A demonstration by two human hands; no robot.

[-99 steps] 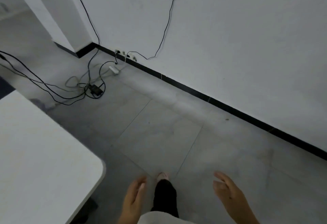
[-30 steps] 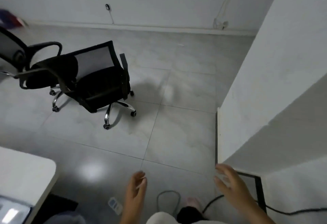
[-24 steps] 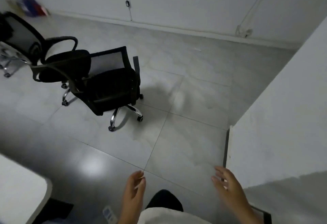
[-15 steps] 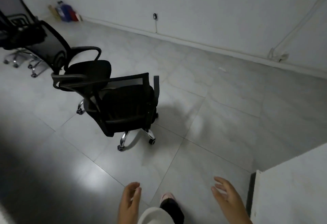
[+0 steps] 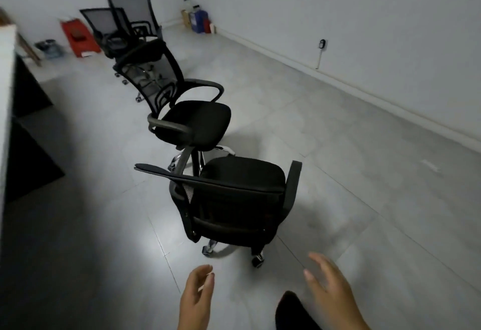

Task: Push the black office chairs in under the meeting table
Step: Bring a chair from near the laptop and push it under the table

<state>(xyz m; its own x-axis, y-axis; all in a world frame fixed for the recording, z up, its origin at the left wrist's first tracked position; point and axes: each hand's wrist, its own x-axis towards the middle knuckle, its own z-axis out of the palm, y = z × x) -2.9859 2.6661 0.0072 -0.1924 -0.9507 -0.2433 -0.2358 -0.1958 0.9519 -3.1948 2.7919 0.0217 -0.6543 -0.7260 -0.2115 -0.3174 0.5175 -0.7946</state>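
Several black mesh-backed office chairs stand in a loose row on the grey tiled floor. The nearest chair has its backrest toward me, just ahead of my hands. A second chair sits behind it, facing right. Two more chairs stand at the far end. The white meeting table shows only as an edge at the far left. My left hand and my right hand hover low in the view with relaxed fingers, holding nothing, short of the nearest chair.
A white wall with a skirting runs along the right. Bottles and boxes stand in the far corner, and a red bag leans by the far wall. A dark panel under the table lies at left.
My view has swung left along the room, bringing the row of chairs and the table edge into sight. The nearest chair is now much closer. Both hands stay empty.
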